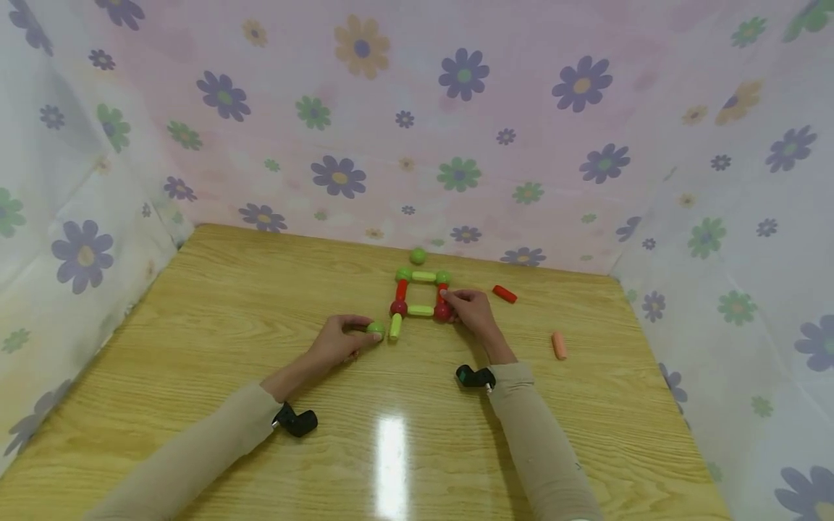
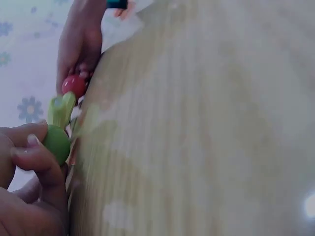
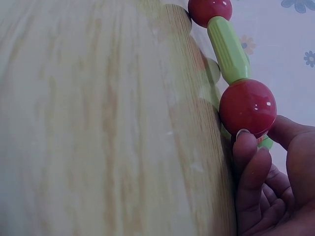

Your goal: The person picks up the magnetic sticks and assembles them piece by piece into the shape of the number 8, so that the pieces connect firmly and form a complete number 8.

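A square of balls and rods lies on the table: two green balls at the back, two red balls in front, red rods [image 1: 401, 291] at the sides, yellow-green rods [image 1: 420, 311] across. From the front left red ball [image 1: 399, 308] another yellow-green rod [image 1: 394, 327] sticks out toward me. My left hand [image 1: 335, 341] pinches a green ball [image 2: 57, 144] between thumb and fingers, just left of that rod. With its thumb and fingers, my right hand [image 1: 474, 311] holds the right side red rod, beside the front right red ball [image 3: 248, 107].
One loose green ball [image 1: 418, 255] lies behind the square. To the right are a loose red rod [image 1: 504, 294] and an orange rod [image 1: 559, 345]. Flowered cloth [image 1: 391, 130] hangs round the back and sides of the wooden table [image 1: 228, 304].
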Tool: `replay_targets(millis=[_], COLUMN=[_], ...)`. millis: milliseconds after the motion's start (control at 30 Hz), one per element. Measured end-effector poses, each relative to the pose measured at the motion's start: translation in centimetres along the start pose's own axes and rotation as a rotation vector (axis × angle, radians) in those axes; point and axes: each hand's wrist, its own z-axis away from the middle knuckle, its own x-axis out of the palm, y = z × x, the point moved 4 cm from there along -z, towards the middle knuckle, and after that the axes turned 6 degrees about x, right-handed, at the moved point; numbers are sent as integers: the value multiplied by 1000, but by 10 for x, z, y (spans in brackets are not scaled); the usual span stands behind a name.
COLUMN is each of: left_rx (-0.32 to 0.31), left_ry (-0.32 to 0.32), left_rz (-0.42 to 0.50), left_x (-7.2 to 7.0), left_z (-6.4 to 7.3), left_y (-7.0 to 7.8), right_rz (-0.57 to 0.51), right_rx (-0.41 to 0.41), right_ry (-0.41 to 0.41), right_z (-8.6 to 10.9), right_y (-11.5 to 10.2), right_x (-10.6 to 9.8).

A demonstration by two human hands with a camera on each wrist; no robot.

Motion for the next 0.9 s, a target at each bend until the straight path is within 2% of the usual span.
replay_targets(millis=[133, 267, 567, 900], left_rx=[34, 68, 64, 43], left_ry=[-39, -90, -29, -5], left_rz=[-86, -127, -149, -128], left_x=[6, 14, 22, 25], left_z=[7, 11, 10, 9], left_y=[2, 3, 4, 7], right_rz=[-1, 2, 4, 23], right_rx=[-6, -9, -26, -11], right_ry=[10, 16, 15, 54], right_z=[1, 3, 3, 3], right_y=[-1, -2, -1, -3], right_x=[3, 3, 4, 3])
